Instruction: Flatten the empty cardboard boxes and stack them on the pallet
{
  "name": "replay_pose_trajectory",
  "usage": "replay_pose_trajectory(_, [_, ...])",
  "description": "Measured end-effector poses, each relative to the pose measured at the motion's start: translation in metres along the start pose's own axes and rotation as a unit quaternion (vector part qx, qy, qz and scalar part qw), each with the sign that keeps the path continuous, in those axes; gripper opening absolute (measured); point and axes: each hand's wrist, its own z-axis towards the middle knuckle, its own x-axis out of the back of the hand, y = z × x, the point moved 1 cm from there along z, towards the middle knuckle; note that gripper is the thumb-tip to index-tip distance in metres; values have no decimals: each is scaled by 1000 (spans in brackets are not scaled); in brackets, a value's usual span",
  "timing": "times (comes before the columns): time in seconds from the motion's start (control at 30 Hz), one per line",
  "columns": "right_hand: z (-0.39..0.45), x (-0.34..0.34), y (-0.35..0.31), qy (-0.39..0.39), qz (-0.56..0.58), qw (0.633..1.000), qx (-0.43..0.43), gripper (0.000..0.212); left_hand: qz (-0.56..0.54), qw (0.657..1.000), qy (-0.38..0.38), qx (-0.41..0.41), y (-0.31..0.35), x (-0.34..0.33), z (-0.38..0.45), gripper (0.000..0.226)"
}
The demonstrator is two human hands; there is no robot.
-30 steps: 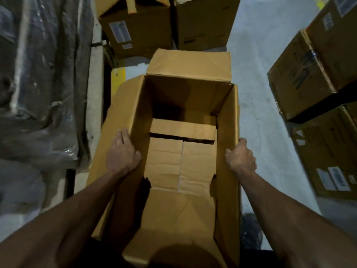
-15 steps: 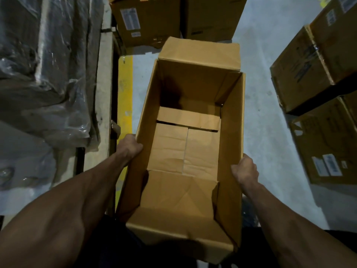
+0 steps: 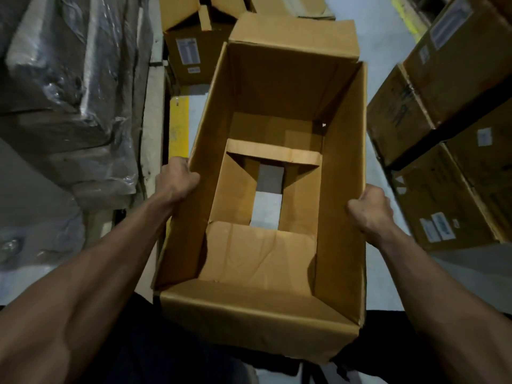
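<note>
Here we look straight down into an open cardboard box (image 3: 277, 206) that fills the middle of the view, its long axis running from six o'clock up to twelve o'clock. Our left hand (image 3: 176, 180) grips the box's left wall at about nine o'clock, thumb hooked over the top edge and the other fingers hidden on the outside. Our right hand (image 3: 370, 209) holds the right wall at about three o'clock, curled round that edge. The two hands are well apart, one on each long side, with the box held between them. At the bottom of the box the flaps have parted: a gap (image 3: 268, 198) in the centre shows the grey floor (image 3: 371, 31) through it, with a near flap (image 3: 260, 250) lying flat at six o'clock and a far flap (image 3: 273, 153) at twelve o'clock. The top flap (image 3: 293, 37) at twelve o'clock folds outward. Beyond it, at eleven o'clock, stands another open carton (image 3: 191, 48) with a white label. At two to four o'clock sit stacked closed cartons (image 3: 448, 87), also labelled. At nine to ten o'clock lie goods wrapped in plastic film (image 3: 69, 79), and a yellow floor marking (image 3: 180, 120) shows just beside the box's left wall.
</note>
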Motion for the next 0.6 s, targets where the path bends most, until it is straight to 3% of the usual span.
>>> replay_pose_trajectory(0.47, [-73,66,0,61,97,993,41,13,-9,996,58,-69,40,39,-73,28])
replay_pose_trajectory(0.6, [-73,69,0,73,134,988,39,13,14,985,138,-101,54,30,-89,38])
